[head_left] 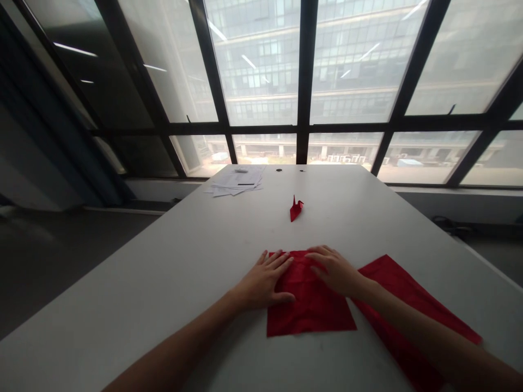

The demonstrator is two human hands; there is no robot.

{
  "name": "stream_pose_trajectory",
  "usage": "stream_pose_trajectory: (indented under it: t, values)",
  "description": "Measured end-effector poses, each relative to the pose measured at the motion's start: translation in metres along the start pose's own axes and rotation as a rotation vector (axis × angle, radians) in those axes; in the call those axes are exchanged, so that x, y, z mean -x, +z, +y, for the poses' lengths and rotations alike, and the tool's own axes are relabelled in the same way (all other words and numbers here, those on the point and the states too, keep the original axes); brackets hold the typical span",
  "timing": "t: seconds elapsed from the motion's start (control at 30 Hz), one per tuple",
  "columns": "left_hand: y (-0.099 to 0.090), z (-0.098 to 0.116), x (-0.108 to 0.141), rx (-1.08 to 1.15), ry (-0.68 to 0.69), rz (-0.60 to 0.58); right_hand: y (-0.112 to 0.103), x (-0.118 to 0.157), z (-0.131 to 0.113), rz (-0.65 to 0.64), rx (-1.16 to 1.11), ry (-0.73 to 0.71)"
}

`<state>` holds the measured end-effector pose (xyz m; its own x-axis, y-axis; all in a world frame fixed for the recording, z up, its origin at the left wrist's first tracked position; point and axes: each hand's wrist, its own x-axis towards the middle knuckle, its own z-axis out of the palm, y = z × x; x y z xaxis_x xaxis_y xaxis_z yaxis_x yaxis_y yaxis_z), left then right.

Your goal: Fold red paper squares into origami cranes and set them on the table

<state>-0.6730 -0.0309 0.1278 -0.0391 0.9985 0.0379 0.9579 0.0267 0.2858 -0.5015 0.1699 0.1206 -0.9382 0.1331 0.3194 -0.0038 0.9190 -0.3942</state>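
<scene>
A creased square sheet of red paper lies flat on the white table in front of me. Spread over its left side, my left hand presses down with the fingers stretched out. On the upper right part rests my right hand, its fingers loosely apart and slightly bent. Farther back stands a folded red paper crane. A second, larger piece of red paper lies to the right, partly hidden under my right forearm.
White paper sheets are stacked at the far left of the white table. A small light object sits on them. Near the far edge are a dark round spot and a tiny dark item. Large windows stand beyond.
</scene>
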Motion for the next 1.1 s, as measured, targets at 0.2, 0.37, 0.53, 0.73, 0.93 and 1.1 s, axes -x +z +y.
stream_pose_trajectory:
  t: [0.2, 0.37, 0.53, 0.73, 0.93, 1.1]
  values:
    - [0.003, -0.009, 0.004, 0.008, -0.014, 0.004, 0.016, 0.005, 0.005, 0.004, 0.014, -0.028]
    - [0.008, -0.018, -0.001, -0.017, -0.069, 0.058, 0.015, 0.011, 0.008, 0.035, 0.07, -0.049]
    - [0.011, -0.022, -0.003, -0.05, -0.102, 0.052, 0.011, 0.008, 0.002, 0.105, 0.103, -0.047]
    - [0.004, -0.02, -0.002, 0.001, -0.09, 0.003, 0.011, 0.01, 0.007, 0.032, 0.109, -0.062]
    - [0.005, -0.019, -0.002, 0.017, -0.108, 0.046, 0.011, 0.009, 0.01, 0.025, 0.112, -0.06]
    - [0.009, -0.022, -0.001, -0.021, -0.091, 0.072, 0.01, 0.008, 0.01, 0.035, 0.096, -0.044]
